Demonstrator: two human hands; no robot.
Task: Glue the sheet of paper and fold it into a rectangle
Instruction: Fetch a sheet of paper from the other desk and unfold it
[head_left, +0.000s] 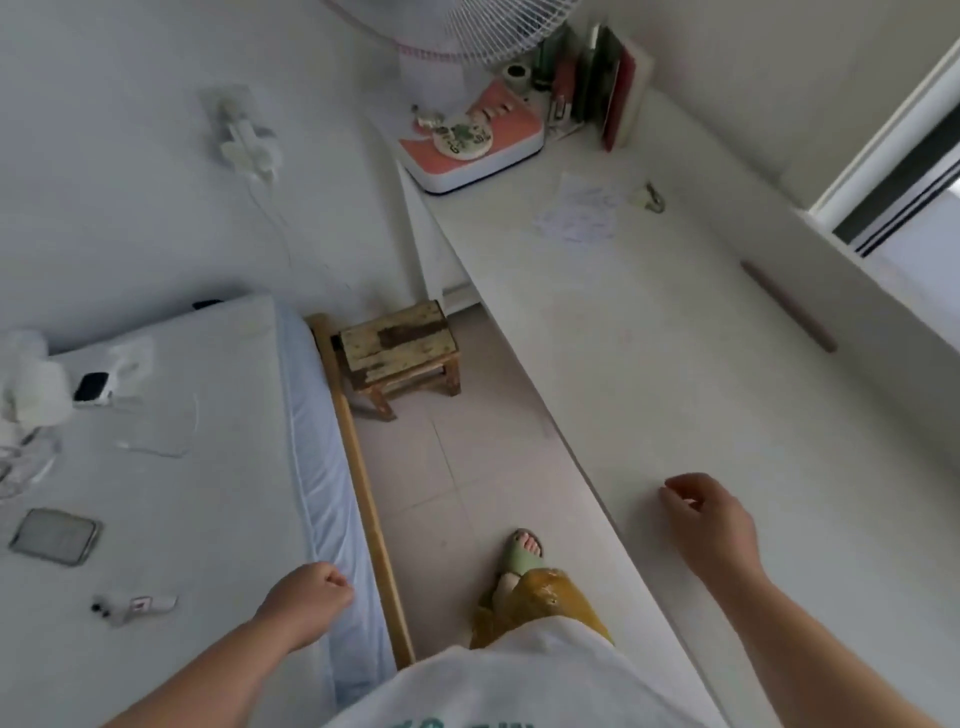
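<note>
Both hands hold nothing: the left hand (310, 597) is clenched above the bed (171, 467) edge, the right hand (709, 519) loosely curled over the desk (675, 364). The sheet of paper (579, 208) lies flat far up the desk, near the fan base (475, 140), long axis running away from the person.

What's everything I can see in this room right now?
sheet of paper: one, white with faint writing, far on the desk
desk: one, white, right side
stick: one, brown, desk's back edge
fan: one, white, on a pink and white base
books: several, upright in the desk corner
stool: one, worn wood, on the floor
bed: one, white, left
left hand: fingers curled, empty, over the bed's edge
right hand: loosely curled, empty, over the desk
</note>
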